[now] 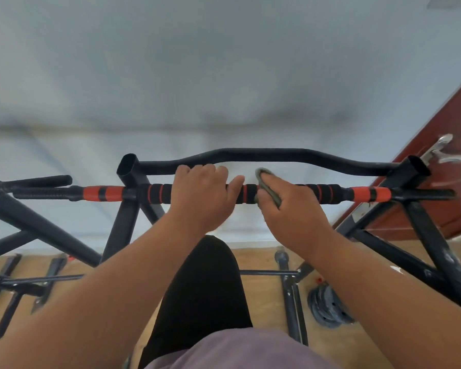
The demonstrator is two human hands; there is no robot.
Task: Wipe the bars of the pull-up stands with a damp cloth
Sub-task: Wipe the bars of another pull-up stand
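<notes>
From the head view, a straight black pull-up bar wrapped in ribbed foam with thin red rings (322, 192) runs across the frame, ending in smooth orange sleeves at both sides. The left hand (201, 194) curls its fingers over the foam near the bar's middle, gripping it. Just beside it, the right hand (290, 206) presses a crumpled grey-green damp cloth (268, 186) around the same bar, fingers and thumb wrapped over the fabric. Behind runs a curved matte black steel bar (261, 153), welded between two open-ended square posts (129, 169). Angled black struts (431, 235), scuffed with pale marks, drop to a tan wooden floor (261, 262). Round grey weight plates (328, 307) lie on the floor at right. A reddish-brown door (442, 155) with a shiny metal lever handle (446, 153) stands at the right, against a pale wall.
</notes>
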